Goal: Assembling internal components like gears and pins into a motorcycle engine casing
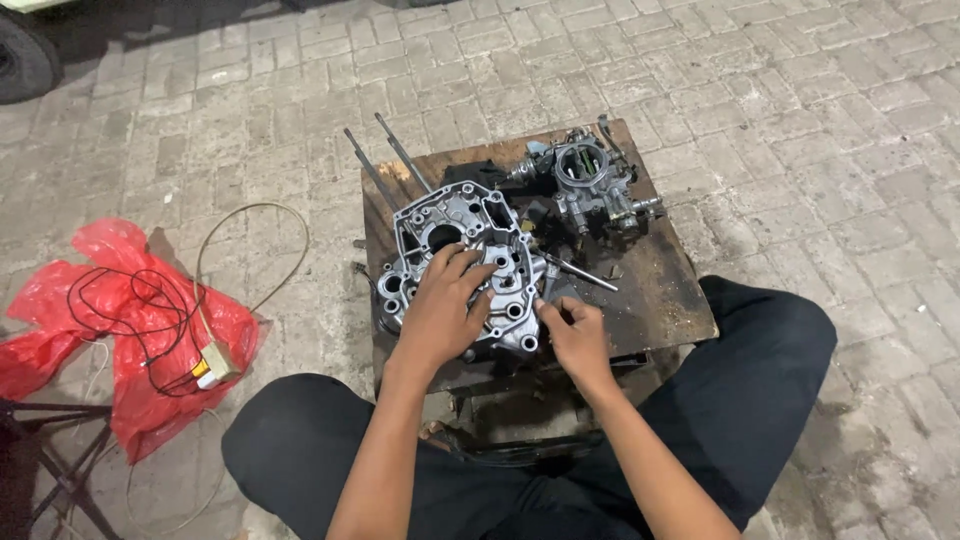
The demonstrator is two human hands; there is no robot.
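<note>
While our left hand [440, 310] lies flat, fingers spread, on the crankcase [460, 270] on the tabletop [660, 290], our right hand [575, 335] pinches its near edge, fingers curled, so we should steady it firmly.

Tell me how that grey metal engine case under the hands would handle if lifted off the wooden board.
The engine case looks like thick cast metal, so probably rigid and heavy for its size. Long studs jut from its far end, so it may feel unbalanced. The dark, stained wooden board hints at oil; it could be slippery under the left hand and right hand.
</note>
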